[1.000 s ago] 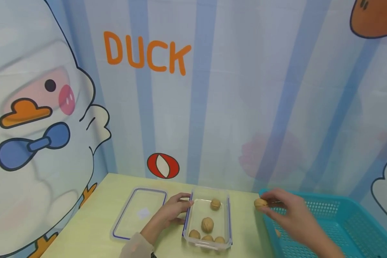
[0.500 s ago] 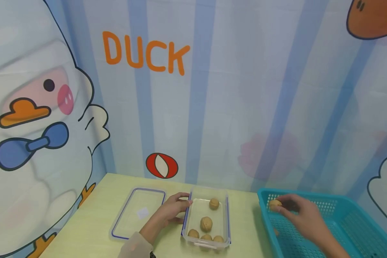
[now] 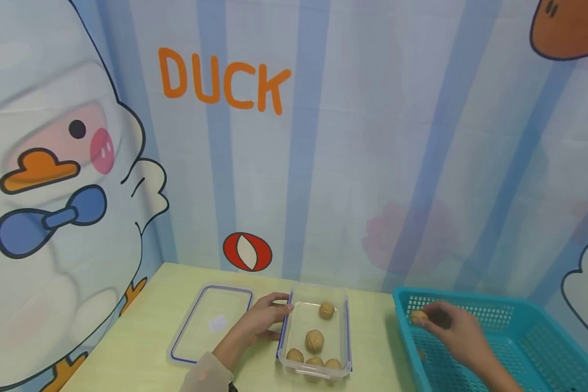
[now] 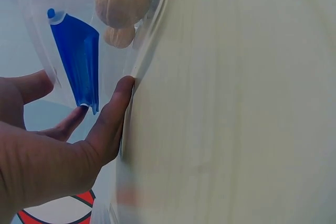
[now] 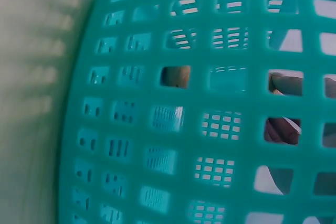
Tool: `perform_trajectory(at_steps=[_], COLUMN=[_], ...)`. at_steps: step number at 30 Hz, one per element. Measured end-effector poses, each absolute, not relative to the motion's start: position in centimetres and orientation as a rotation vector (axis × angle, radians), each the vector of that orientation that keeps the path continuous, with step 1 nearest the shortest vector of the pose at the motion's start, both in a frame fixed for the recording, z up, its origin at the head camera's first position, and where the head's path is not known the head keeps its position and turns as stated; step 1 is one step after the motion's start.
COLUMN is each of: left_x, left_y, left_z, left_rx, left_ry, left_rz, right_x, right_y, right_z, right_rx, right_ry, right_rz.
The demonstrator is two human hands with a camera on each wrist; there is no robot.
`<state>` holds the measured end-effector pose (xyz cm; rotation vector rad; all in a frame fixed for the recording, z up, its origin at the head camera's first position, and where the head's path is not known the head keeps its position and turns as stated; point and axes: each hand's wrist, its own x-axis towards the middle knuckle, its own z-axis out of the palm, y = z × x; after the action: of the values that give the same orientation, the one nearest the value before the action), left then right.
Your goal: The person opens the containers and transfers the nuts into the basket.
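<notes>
My right hand (image 3: 457, 329) pinches a walnut (image 3: 418, 317) between thumb and fingers, just inside the left wall of the turquoise basket (image 3: 411, 348). Another walnut (image 3: 421, 355) shows low in the basket, partly hidden by that wall. Through the mesh in the right wrist view, parts of the fingers (image 5: 287, 85) appear. My left hand (image 3: 263, 318) rests with spread fingers against the left side of a clear plastic box (image 3: 346, 332). Several walnuts (image 3: 314, 341) lie in the box, most at its near end. The left wrist view shows fingertips around the box's blue latch (image 4: 79, 59).
Left of the box, a clear lid with a blue seal (image 3: 178, 337) lies flat on the pale yellow table (image 3: 372, 337). A printed curtain (image 3: 353, 163) with a duck picture hangs behind and at the left.
My right hand has moved right and slightly down with the walnut, from over the basket's left rim to inside it. The left hand and the box have stayed in place.
</notes>
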<state>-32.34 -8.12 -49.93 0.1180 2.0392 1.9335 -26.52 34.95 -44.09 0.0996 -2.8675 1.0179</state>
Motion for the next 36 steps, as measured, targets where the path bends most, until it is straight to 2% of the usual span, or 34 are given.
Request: perform_trajectory(at_steps=[24, 36], left_x=[-32.5, -32.7], left_y=[-7.9, -8.1], left_z=[-50.1, -50.3], left_rx=[0.116, 0.116], left_ry=[2.06, 2.038], left_rz=[1.927, 1.932], right_x=[-26.4, -24.3], right_y=[34.7, 27.2], right_z=[-44.3, -40.2], right_rx=[0.178, 0.424], right_ry=[-2.799, -2.603], right_rz=[0.957, 0.994])
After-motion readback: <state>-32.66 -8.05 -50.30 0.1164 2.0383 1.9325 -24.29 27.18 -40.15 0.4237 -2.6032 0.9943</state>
